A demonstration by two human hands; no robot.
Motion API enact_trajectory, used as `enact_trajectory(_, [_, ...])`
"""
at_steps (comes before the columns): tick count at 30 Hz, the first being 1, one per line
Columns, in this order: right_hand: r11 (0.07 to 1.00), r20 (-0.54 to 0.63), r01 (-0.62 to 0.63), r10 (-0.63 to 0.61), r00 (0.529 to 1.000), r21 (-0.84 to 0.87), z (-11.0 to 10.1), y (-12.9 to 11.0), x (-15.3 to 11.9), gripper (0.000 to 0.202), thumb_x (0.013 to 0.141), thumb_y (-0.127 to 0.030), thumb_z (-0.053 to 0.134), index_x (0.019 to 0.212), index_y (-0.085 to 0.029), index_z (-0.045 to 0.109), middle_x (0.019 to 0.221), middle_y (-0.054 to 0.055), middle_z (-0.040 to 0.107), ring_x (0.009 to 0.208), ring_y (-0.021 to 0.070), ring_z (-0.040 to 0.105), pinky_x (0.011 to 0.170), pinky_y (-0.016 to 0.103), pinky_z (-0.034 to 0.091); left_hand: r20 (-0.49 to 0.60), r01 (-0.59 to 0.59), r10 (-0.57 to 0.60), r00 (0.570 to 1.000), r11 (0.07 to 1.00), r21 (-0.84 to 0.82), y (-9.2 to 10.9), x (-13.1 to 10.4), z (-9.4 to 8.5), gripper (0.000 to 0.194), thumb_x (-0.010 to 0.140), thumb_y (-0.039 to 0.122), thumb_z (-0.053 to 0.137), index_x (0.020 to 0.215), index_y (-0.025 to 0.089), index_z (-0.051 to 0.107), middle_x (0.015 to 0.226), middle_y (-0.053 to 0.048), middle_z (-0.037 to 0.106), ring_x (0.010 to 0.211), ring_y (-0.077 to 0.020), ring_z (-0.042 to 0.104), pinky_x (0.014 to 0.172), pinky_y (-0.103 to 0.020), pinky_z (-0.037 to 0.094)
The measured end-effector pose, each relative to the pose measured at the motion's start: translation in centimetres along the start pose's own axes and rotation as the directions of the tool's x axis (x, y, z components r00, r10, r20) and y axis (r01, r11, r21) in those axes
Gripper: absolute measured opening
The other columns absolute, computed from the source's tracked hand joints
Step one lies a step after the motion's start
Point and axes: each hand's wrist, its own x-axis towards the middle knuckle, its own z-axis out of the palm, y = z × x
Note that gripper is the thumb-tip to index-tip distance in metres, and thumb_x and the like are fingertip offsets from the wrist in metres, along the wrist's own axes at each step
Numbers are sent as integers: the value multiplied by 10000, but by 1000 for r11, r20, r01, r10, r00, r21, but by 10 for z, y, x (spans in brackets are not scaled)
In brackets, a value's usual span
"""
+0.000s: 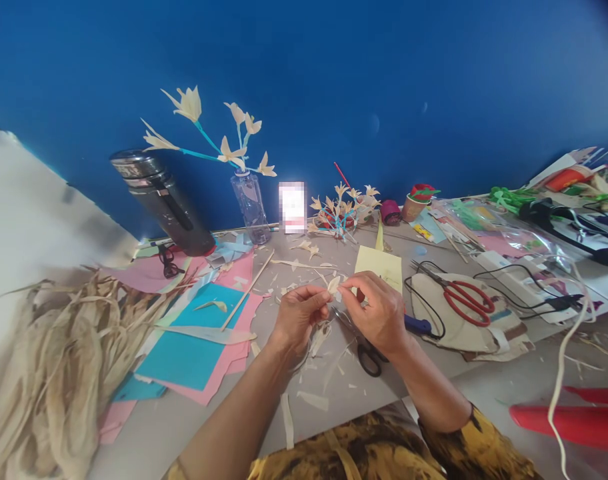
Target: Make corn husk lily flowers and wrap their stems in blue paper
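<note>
Over the middle of the table my left hand (301,315) pinches a small cream petal piece (333,285) between thumb and fingertips. My right hand (377,308) is closed too, its thumb and forefinger pressed together at the right side of that piece. Black-handled scissors (369,357) lie partly under my right hand. Thin pale strips and scraps (313,400) are scattered around and below both hands. A yellow paper square (384,263) rests just beyond my right hand.
Dried husks (59,373) heap at the left, beside blue paper (184,360). Behind stand a dark flask (171,210), a clear bottle (249,207) of husk flowers and a flower cluster (341,217). Red-handled scissors (469,303), cables and a power strip (514,277) lie right.
</note>
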Motion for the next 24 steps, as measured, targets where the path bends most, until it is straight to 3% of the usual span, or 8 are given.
enact_trajectory(14, [999,54,18,-20,998,44,0,4,-3,124,953,-214,595,841,-221,648,794,18,704,618,131,594,631,268,435,12,32,-32,999,998,57,4,-4,2,304,553,304,903,670,121,690,679,-41,680,478,-74,527,505,-228,422])
enact_trajectory(18, [970,66,-168,158,985,175,2,1,-6,58,895,-261,661,931,-221,642,827,10,702,568,117,554,595,259,451,16,-18,17,1000,998,52,5,-5,4,317,555,326,899,666,133,673,665,-27,667,482,-70,511,505,-220,398])
enact_trajectory(21, [870,164,-369,332,929,328,4,-2,-7,152,837,-303,703,937,-211,635,812,1,693,537,107,530,518,234,436,31,-58,56,998,997,52,5,-6,5,321,560,337,901,663,134,674,629,-10,641,494,-69,508,523,-214,399])
enact_trajectory(24, [817,270,-427,342,900,388,5,-4,-7,138,834,-331,688,828,-198,654,727,-6,665,533,108,515,501,226,423,37,-72,71,997,997,39,4,-6,5,309,553,322,907,666,138,686,601,11,614,502,-69,512,540,-209,409])
